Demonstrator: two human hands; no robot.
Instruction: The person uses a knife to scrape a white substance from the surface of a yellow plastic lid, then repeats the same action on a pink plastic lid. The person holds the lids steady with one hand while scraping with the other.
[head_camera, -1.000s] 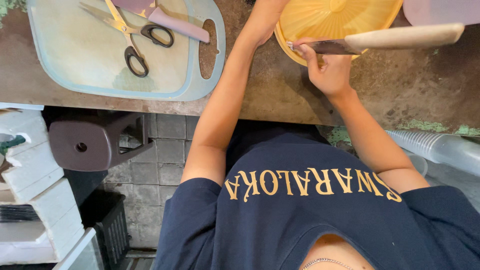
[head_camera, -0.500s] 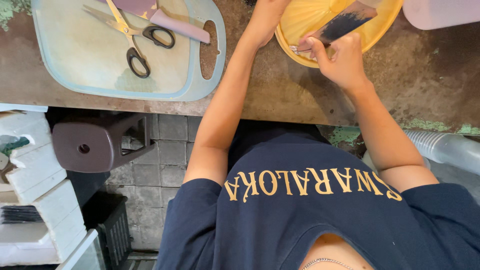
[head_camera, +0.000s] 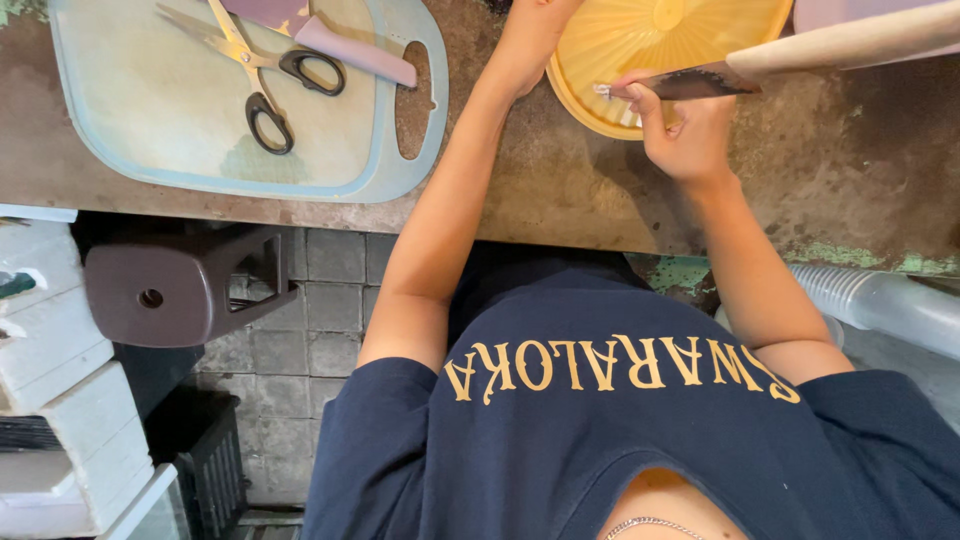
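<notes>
Right hand (head_camera: 685, 135) gripped the knife (head_camera: 690, 82) over the yellow lid's (head_camera: 640, 50) edge at one o'clock on the surface (head_camera: 560, 190). Left hand (head_camera: 530, 30) touched the lid, grip unclear. Scissors (head_camera: 265, 70) lay at eleven.

My right hand (head_camera: 685, 135) holds a knife (head_camera: 780, 62) over the yellow bowl (head_camera: 640, 45) at one o'clock; scissors (head_camera: 255, 65) lie on the board (head_camera: 130, 110) at eleven.

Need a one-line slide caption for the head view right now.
Right hand holds a pale-handled knife over a yellow bowl; left hand steadies its rim.
</notes>
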